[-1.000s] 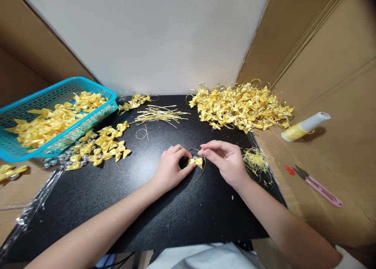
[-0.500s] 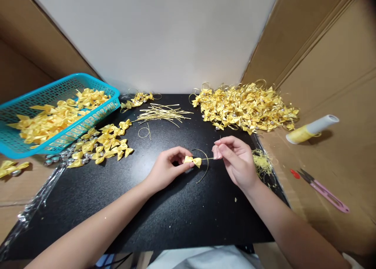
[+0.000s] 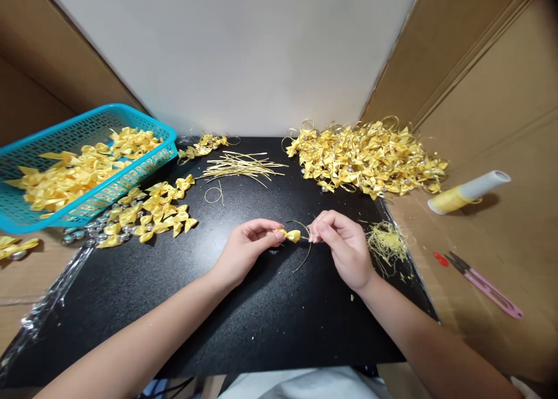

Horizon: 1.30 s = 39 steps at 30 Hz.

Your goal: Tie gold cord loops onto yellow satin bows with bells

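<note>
My left hand (image 3: 246, 249) pinches a small yellow ribbon bow (image 3: 291, 235) just above the black mat (image 3: 244, 323). My right hand (image 3: 342, 242) is closed in a pinch on a thin gold cord (image 3: 305, 254) that runs from the bow and loops down towards the mat. The two hands are close together, with the bow between their fingertips.
A teal basket (image 3: 26, 213) of yellow bows stands at the left, with loose bows (image 3: 152, 213) beside it. Cut gold cords (image 3: 239, 168) lie at the back, a big heap of corded bows (image 3: 370, 158) at the back right. Thread scraps (image 3: 386, 242), a spool (image 3: 466, 193) and pink snips (image 3: 483, 284) lie right.
My right hand drew away to the right, stretching the cord, then came back close to the bow. The left hand kept its pinch on the bow.
</note>
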Each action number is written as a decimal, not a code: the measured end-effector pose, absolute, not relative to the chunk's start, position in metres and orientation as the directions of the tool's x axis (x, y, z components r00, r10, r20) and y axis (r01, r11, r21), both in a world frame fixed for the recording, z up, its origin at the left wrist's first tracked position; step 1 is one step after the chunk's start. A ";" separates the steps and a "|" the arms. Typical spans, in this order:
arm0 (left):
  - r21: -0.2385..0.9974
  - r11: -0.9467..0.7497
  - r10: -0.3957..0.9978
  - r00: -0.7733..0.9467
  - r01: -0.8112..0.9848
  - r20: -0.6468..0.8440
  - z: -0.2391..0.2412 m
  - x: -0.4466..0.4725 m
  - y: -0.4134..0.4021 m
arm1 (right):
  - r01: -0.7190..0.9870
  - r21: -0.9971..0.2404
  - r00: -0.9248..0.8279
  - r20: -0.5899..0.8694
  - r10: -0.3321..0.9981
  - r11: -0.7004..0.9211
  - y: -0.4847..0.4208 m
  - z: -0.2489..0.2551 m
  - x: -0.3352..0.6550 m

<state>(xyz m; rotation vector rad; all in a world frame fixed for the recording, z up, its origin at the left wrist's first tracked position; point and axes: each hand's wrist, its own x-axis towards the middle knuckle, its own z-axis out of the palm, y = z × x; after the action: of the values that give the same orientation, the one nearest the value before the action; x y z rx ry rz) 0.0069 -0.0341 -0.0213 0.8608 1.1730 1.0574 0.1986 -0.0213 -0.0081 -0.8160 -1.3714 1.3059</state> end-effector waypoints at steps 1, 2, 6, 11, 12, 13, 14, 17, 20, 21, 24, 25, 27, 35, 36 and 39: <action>0.940 0.284 0.959 0.052 -0.189 -0.279 -0.021 0.007 -0.034 | -0.165 -0.970 -0.238 0.216 0.947 0.180 -0.022 -0.009 0.198; 0.945 0.266 0.964 0.045 -0.191 -0.262 -0.021 0.006 -0.033 | -0.160 -0.971 -0.234 0.210 0.949 0.176 -0.022 -0.010 0.197; 0.950 0.197 0.978 -0.022 -0.242 -0.209 -0.021 0.007 -0.032 | -0.095 -0.987 -0.219 0.146 0.965 0.127 -0.026 -0.014 0.193; 0.930 0.180 0.969 -0.103 -0.320 -0.224 -0.023 0.009 -0.032 | 0.066 -0.986 -0.242 0.135 0.961 0.155 -0.032 -0.020 0.184; 0.918 0.193 0.964 -0.109 -0.345 -0.244 -0.023 0.009 -0.032 | 0.080 -0.982 -0.265 0.144 0.953 0.171 -0.033 -0.021 0.182; 0.902 0.216 0.956 -0.105 -0.375 -0.272 -0.023 0.009 -0.032 | 0.087 -0.979 -0.286 0.152 0.946 0.184 -0.035 -0.022 0.181; 0.880 0.247 0.947 -0.092 -0.406 -0.308 -0.024 0.009 -0.032 | 0.088 -0.977 -0.303 0.159 0.940 0.194 -0.036 -0.022 0.179; 0.798 0.332 0.913 -0.042 -0.502 -0.407 -0.023 0.010 -0.030 | 0.075 -0.972 -0.341 0.184 0.922 0.221 -0.039 -0.023 0.176; 0.785 0.321 0.908 -0.065 -0.530 -0.415 -0.022 0.010 -0.030 | 0.079 -0.954 -0.415 0.231 0.880 0.288 -0.041 -0.020 0.175; 0.815 0.291 0.919 -0.090 -0.500 -0.384 -0.021 0.010 -0.030 | 0.091 -0.943 -0.424 0.254 0.869 0.320 -0.042 -0.019 0.175; 0.931 0.165 0.961 -0.158 -0.325 -0.226 -0.018 0.011 -0.035 | 0.146 -0.906 -0.367 0.323 0.872 0.397 -0.044 -0.016 0.173; 0.954 0.129 0.970 -0.163 -0.270 -0.178 -0.016 0.011 -0.036 | 0.169 -0.895 -0.333 0.342 0.879 0.413 -0.044 -0.016 0.173; 0.976 0.091 0.981 -0.150 -0.197 -0.121 -0.014 0.013 -0.040 | 0.228 -0.874 -0.262 0.370 0.891 0.430 -0.044 -0.016 0.172; 0.989 -0.024 0.995 -0.103 -0.148 0.009 -0.015 0.016 -0.044 | 0.261 -0.908 -0.116 0.308 0.944 0.328 -0.041 -0.019 0.172; 0.988 -0.040 0.995 -0.098 -0.147 0.025 -0.015 0.016 -0.044 | 0.237 -0.918 -0.124 0.297 0.947 0.319 -0.041 -0.019 0.171; 0.986 -0.083 0.994 -0.083 -0.143 0.072 -0.015 0.016 -0.045 | 0.192 -0.928 -0.146 0.296 0.944 0.320 -0.041 -0.020 0.171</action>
<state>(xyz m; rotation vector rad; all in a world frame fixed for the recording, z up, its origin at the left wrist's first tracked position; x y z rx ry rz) 0.0160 -0.0449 -0.0152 1.1181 1.1177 1.3887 0.1707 -0.0406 -0.0201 -1.0618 -1.5833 0.9401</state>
